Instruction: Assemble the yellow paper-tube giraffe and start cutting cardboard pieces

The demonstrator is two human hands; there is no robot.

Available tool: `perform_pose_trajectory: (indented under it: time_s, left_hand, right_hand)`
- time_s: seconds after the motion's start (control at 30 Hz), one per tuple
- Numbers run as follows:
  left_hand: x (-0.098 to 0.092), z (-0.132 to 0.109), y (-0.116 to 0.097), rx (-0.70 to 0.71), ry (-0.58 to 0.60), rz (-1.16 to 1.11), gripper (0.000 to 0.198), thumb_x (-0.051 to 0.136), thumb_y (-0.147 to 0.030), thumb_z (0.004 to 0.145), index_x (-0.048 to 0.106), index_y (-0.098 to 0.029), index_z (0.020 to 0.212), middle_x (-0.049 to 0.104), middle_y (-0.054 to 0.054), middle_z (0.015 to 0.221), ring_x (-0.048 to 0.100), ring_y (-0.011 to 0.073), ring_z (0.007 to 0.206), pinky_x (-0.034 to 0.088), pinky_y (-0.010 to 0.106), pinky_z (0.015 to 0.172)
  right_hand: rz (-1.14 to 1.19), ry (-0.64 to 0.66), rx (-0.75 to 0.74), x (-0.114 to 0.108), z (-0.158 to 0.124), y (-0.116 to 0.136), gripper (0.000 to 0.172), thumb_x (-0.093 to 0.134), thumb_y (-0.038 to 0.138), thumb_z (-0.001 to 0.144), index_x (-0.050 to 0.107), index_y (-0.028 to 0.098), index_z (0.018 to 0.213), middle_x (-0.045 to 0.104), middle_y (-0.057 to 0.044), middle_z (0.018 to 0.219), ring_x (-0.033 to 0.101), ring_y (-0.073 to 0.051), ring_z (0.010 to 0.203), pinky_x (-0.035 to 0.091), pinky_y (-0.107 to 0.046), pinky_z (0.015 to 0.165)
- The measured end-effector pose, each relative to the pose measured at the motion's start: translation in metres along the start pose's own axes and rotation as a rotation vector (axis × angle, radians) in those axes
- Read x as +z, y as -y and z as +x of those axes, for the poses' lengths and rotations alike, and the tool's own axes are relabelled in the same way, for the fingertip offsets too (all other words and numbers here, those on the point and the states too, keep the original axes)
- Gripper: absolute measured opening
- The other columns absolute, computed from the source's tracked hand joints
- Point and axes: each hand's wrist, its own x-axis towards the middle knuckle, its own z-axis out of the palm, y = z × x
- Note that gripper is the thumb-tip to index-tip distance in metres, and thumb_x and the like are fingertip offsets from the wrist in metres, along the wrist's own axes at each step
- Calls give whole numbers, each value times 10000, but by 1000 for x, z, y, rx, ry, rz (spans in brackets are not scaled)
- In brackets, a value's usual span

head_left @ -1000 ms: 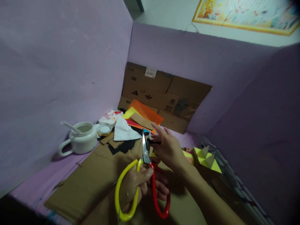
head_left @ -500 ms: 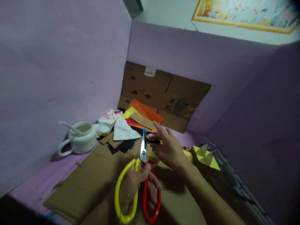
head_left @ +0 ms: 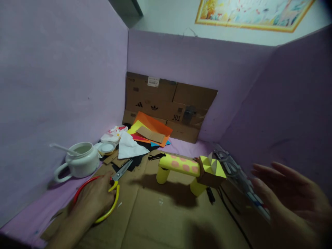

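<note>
My left hand grips the scissors, which have one red and one yellow handle loop. Their blades point away toward scraps of black paper, low over the cardboard sheet. At the right edge, my right hand is raised with fingers apart and holds nothing. Between the hands stands a paper animal with a yellow, pink-spotted tube body and short yellow tube legs. Its boxy head is brown cardboard with a yellow top and pointed ears. A black tail sticks out at the body's left end.
A white mug with a stick in it stands on the left. Behind lie white paper, orange sheets and a jar lid. Printed cardboard leans on the back wall. Cables and a clear plastic bundle lie right.
My left hand has carried the scissors left and down, from upright before me to low over the cardboard. My right hand has moved right, away from the paper animal, uncovering it.
</note>
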Motion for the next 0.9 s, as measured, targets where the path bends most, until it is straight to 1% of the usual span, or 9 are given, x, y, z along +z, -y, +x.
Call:
perform_pose_trajectory:
  time_s: [0.1,0.17,0.27,0.33,0.4,0.53,0.6,0.77,0.9]
  left_hand:
    - [-6,-3,-5,-4,57,133,334,511,-267,693,592,-208,1012,657,135,979,601,345,922,428,386,686]
    - [-11,-4,-15,-35,-17,99,308,495,-302,714,603,-204,986,644,144,1013,584,366,945,429,424,702]
    - [-13,0,-41,3,-125,-346,361,530,-307,693,591,-154,1015,638,135,983,593,306,935,450,403,765]
    - [-11,7,-64,63,-54,-813,494,616,-294,616,542,-125,1074,630,110,940,607,240,881,483,332,732]
    - [-10,15,-86,41,92,-1117,597,690,-265,537,518,-131,1092,621,85,923,608,197,791,498,293,635]
    - [-6,30,-114,-1,186,-1292,399,668,-150,512,574,-115,899,587,-6,639,532,97,530,449,219,505]
    - [-3,37,-116,-43,152,-1303,350,612,-90,504,571,-117,850,557,-27,582,496,77,470,413,194,456]
    - [12,45,-104,-175,-103,-1326,465,554,-50,471,557,-143,926,580,29,833,525,92,554,418,198,427]
    - [31,43,-101,-199,-100,-1348,494,531,-62,449,545,-153,934,546,19,827,514,100,573,436,216,447]
  right_hand:
    - [16,5,40,-14,7,-23,549,733,387,634,544,268,1135,623,-69,1061,562,-302,1076,385,-515,978]
    - [40,24,88,-21,12,-41,577,730,402,628,525,269,1151,617,-62,1081,550,-284,1099,386,-483,989]
    - [65,115,233,-24,20,-65,694,764,462,516,507,274,1133,614,-62,1098,538,-298,1113,403,-476,976]
    - [93,213,327,-19,23,-78,789,796,454,418,485,265,1118,609,-74,1107,545,-315,1103,416,-479,965]
    - [127,316,387,-12,24,-87,845,819,402,366,462,252,1117,603,-92,1121,550,-320,1100,426,-463,961]
    - [204,462,389,0,20,-106,863,826,348,406,437,249,1169,557,-117,1227,512,-304,1158,390,-429,998]
    - [232,516,402,3,18,-118,894,831,330,415,417,245,1202,523,-133,1276,485,-307,1187,368,-433,1011]
    - [370,597,382,12,16,-139,937,807,245,416,387,243,1253,525,-141,1280,499,-307,1170,386,-424,977]
    - [416,702,407,23,15,-133,899,695,122,450,374,238,1282,546,-126,1258,547,-297,1104,455,-392,874]
